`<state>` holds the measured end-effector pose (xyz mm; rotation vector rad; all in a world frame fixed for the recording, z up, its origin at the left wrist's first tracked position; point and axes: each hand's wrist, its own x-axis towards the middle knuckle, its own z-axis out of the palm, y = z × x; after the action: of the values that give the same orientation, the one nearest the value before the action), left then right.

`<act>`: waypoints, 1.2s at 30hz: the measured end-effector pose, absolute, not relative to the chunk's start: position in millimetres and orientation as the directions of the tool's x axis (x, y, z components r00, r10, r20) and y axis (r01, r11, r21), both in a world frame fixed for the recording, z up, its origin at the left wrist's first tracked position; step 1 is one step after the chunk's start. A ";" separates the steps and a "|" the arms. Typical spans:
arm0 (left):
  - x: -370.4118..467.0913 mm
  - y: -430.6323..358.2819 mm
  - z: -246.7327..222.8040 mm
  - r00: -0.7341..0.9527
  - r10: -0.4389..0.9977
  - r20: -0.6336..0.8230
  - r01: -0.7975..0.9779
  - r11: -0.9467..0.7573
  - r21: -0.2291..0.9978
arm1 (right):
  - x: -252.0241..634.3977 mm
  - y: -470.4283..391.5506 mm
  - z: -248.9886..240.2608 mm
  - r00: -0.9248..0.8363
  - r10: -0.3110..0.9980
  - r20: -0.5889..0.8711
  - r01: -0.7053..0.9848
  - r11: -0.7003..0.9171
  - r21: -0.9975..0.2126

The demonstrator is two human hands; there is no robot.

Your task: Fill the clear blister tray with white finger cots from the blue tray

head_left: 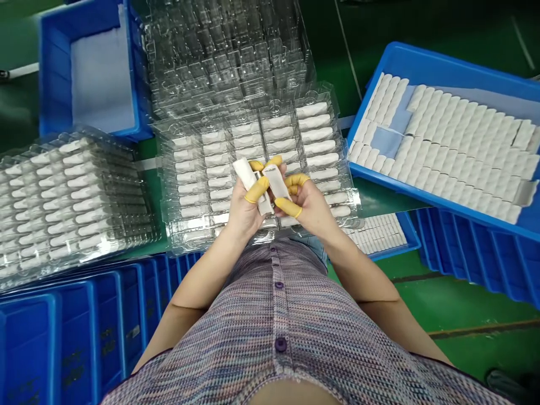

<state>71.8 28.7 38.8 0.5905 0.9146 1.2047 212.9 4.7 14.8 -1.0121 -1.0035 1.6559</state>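
My left hand [248,205] grips a white rectangular plastic part [244,174], with yellow finger cots on its thumb and a fingertip. Another white part [276,183] is pinched between the thumb and fingers of my right hand [310,201], which also wears yellow cots. The two parts are close together, tilted, above a clear plastic tray [356,197]. Rows of similar white parts [314,122] lie in that tray's pockets. Small details of the held parts are partly covered by my fingers.
A blue bin [422,56] on the right holds rows of white parts. Stacked filled trays [80,191] stand at left, with clear trays [228,50] behind. A blue bin [101,73] with a pale liner sits at upper left. More blue bins [76,326] are stacked below.
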 end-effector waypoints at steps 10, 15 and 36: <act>46.2 38.1 26.2 -0.040 0.944 -0.328 -0.472 0.272 0.838 | 223.7 16.9 16.3 -0.057 0.998 -0.029 -0.191 -0.040 -0.981; 35.6 34.5 32.0 -0.009 0.999 -0.048 -0.233 0.045 0.972 | 235.4 22.7 25.9 0.019 0.999 -0.028 -0.017 -0.028 -0.999; 49.7 39.5 43.2 0.308 0.890 -0.336 -0.361 0.436 0.825 | 214.7 6.3 15.5 -0.488 0.835 -0.254 -0.438 -0.486 -0.756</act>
<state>49.7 39.5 43.2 0.7076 0.8988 0.9249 214.7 6.3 15.5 -0.7962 -0.8004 2.0340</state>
